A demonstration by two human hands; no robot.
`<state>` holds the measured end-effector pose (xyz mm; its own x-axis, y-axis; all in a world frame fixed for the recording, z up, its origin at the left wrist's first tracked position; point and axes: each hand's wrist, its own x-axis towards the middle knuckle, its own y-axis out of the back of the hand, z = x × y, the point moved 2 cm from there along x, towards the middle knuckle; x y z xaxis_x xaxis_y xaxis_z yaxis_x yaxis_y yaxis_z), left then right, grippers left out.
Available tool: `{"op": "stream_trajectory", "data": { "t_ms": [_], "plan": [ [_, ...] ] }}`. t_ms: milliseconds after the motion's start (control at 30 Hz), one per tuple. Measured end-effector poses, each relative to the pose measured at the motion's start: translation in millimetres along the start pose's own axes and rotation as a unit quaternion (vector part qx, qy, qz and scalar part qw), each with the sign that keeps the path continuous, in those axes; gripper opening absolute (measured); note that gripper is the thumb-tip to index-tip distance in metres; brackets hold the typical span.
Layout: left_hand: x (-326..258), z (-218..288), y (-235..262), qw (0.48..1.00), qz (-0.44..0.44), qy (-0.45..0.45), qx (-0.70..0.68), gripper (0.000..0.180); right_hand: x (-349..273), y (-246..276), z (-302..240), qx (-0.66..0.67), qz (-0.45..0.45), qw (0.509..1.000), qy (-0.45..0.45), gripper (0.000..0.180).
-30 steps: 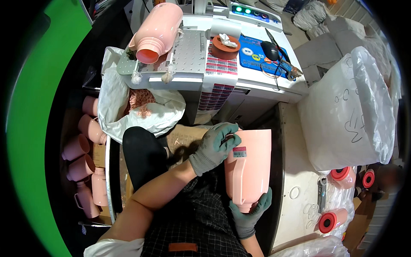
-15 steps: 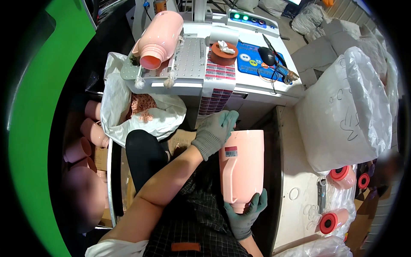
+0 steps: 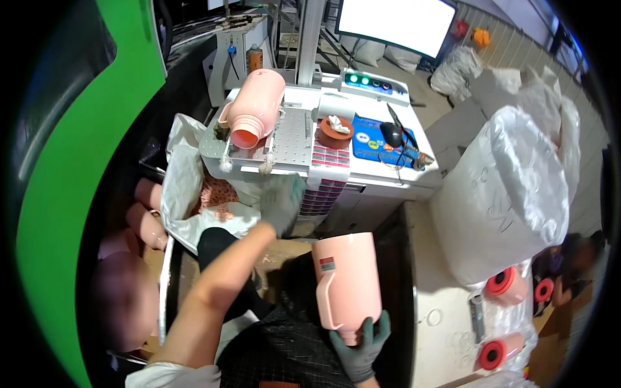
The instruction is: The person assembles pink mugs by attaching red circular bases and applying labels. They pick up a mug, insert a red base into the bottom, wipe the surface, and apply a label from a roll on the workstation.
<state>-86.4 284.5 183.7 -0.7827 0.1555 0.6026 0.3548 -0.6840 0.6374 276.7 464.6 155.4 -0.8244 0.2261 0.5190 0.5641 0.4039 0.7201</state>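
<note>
Left hand (image 3: 282,202) has lifted off pink jug (image 3: 346,284), nearing white machine table (image 3: 362,171).

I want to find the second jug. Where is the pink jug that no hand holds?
In the head view the pink jug lies on its side on the grey machine table, upper left of centre, beside the round brown lid.

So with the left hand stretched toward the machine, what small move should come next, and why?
Probably the left hand should carry on up to the pink plastic jug lying on the perforated metal plate and take hold of it. That hand is empty and blurred mid-reach below the plate, while the right hand grips a second pink plastic jug by its lower end.
</note>
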Motion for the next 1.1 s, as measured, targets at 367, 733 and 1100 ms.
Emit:
{"op": "stream_trajectory", "data": {
  "t_ms": [367, 733, 1100],
  "plan": [
    [-90.1, 31.0, 65.3, 0.961, -0.033, -0.036, -0.272, 0.048, 63.6, 20.4, -18.0, 0.275, -0.004, 0.951, -0.143, 0.054],
    [104.9, -139.6, 135.5, 0.849, -0.059, -0.423, 0.312, 0.046, 189.5, -2.3, 5.6, 0.469, 0.138, 0.871, -0.059, 0.093],
    [-100.2, 18.9, 252.9, 0.987, 0.073, -0.105, -0.093, 0.056, 343.4, -101.4, -159.5, -0.031, 0.032, 0.960, 0.277, 0.095]
  ]
}}
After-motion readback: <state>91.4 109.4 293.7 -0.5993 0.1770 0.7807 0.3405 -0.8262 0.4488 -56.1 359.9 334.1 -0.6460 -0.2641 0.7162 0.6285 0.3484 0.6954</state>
